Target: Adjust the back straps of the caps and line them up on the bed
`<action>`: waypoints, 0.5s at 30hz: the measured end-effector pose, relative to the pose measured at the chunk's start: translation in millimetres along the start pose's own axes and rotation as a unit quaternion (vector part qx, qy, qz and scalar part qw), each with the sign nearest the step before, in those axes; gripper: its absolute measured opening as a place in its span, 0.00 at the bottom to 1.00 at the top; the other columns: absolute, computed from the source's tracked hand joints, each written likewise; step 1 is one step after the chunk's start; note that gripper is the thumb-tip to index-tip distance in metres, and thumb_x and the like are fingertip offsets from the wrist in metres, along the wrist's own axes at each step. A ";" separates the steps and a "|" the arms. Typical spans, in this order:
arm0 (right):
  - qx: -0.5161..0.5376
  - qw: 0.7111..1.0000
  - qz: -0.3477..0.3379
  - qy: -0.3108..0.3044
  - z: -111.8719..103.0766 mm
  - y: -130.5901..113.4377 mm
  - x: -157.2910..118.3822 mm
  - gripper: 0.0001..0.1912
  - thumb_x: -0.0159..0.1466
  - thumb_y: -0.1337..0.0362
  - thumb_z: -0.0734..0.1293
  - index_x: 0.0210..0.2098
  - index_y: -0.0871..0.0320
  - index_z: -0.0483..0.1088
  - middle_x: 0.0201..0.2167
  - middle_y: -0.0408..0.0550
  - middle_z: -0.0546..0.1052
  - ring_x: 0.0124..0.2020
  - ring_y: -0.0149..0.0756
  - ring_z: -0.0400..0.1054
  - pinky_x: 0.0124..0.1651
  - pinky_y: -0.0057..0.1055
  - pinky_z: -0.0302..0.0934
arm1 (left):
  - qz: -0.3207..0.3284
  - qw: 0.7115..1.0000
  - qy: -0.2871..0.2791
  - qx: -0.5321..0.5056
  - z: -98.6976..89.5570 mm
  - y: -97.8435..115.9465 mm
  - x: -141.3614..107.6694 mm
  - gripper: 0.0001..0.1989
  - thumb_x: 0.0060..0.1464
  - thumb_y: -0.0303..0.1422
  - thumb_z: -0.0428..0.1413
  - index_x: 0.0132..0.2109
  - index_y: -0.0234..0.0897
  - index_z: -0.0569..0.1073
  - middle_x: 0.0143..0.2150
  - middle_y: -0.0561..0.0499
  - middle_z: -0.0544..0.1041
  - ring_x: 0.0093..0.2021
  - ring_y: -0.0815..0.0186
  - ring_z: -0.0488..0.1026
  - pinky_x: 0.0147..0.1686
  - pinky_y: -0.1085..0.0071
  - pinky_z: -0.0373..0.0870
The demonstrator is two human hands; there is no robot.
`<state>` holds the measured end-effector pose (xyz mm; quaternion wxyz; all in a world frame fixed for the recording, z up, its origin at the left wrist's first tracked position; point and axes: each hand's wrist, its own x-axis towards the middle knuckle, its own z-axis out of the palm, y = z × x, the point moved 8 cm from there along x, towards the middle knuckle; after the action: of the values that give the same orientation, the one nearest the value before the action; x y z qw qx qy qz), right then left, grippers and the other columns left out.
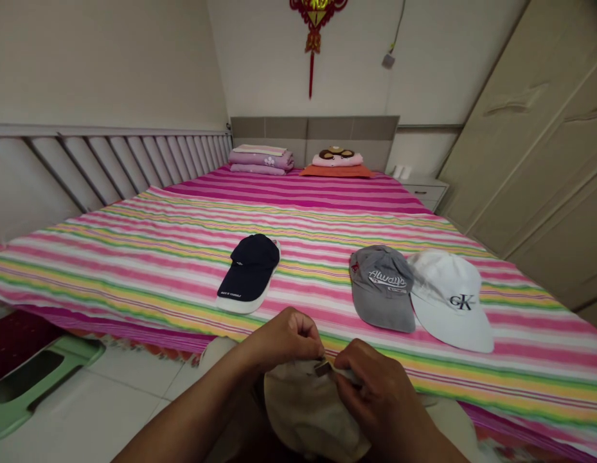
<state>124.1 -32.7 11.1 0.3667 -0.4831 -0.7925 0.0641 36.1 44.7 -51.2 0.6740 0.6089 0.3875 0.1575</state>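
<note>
A beige cap (308,405) is held low in front of me, close to the bed's near edge. Its adjusting strap carries a small metal buckle (322,368), which lies between my two hands. My left hand (293,334) pinches the strap just above the buckle. On the other side, my right hand (370,379) grips the strap with thumb and fingers closed. A navy cap with a white-edged brim (250,270) lies on the bed to the left. To the right lie a grey cap (382,286) and a white cap (450,299), side by side and touching.
The striped bedspread (158,251) spreads out before me. Folded purple bedding (262,159) and an orange and pink stack (337,164) sit by the headboard (308,132). A green stool (52,373) stands at lower left, a wardrobe (534,161) at right.
</note>
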 end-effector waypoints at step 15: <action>0.108 0.984 0.136 -0.032 9.8 35.7 -0.8 0.05 0.55 0.71 0.60 0.24 0.58 0.61 0.20 0.40 0.65 0.22 0.28 0.57 0.24 0.24 0.50 | 0.033 0.997 -0.048 -0.046 -5.2 -10.1 -11.8 0.11 0.46 0.36 0.55 0.35 0.32 0.75 0.27 0.52 0.73 0.25 0.74 0.64 0.27 0.77 0.58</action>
<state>143.7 -12.1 -12.7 0.3790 -0.5415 -0.7191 0.2145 22.0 38.1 -56.6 0.7139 0.5962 0.3268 0.1677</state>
